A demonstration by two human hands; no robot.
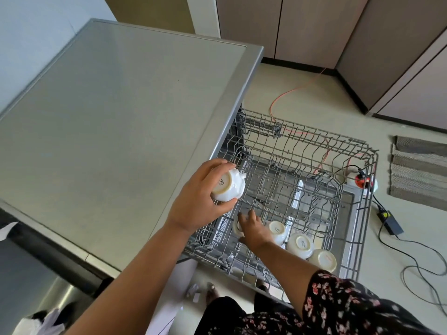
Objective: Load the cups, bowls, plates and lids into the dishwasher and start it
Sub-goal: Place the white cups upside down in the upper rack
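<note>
Bright even light is filling the room w/ soft shadows; steel countertop (108, 112) is showing mild sheen. Wide-angle lens is bending edges, bottom corners blurring.

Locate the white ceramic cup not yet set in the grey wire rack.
Head view, left of centre: the left hand holds the white ceramic cup base-up at the grey wire rack's left edge, beside the steel countertop.

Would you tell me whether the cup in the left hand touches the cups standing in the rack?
Apart. The head view shows the held cup in the left hand well clear of the rack cups, with bare wire of the rack between them.
</note>
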